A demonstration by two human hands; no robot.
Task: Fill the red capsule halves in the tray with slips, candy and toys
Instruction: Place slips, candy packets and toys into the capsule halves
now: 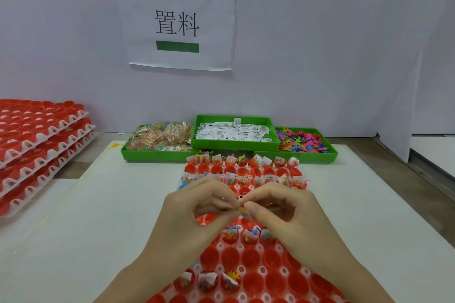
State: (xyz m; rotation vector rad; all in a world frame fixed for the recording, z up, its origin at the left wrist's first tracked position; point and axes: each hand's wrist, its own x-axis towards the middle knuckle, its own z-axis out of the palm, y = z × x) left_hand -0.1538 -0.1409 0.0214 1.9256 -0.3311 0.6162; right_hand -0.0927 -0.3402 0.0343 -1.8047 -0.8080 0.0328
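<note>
A white tray (263, 271) of red capsule halves lies in front of me on the table. Many halves in its far rows and a few near ones hold slips, candy and toys; several red halves (251, 257) between are bare. My left hand (197, 206) and my right hand (278, 206) meet above the tray's middle, fingertips pinching a small candy packet (242, 206) together with a slip. Three green bins stand behind: candy packets (160, 138), white slips (234, 131), coloured toys (300, 141).
A stack of trays of red capsule halves (41, 140) stands at the left on the table. A white wall with a paper sign (177, 24) rises behind the bins. A white mat (110, 204) covers the table around the tray.
</note>
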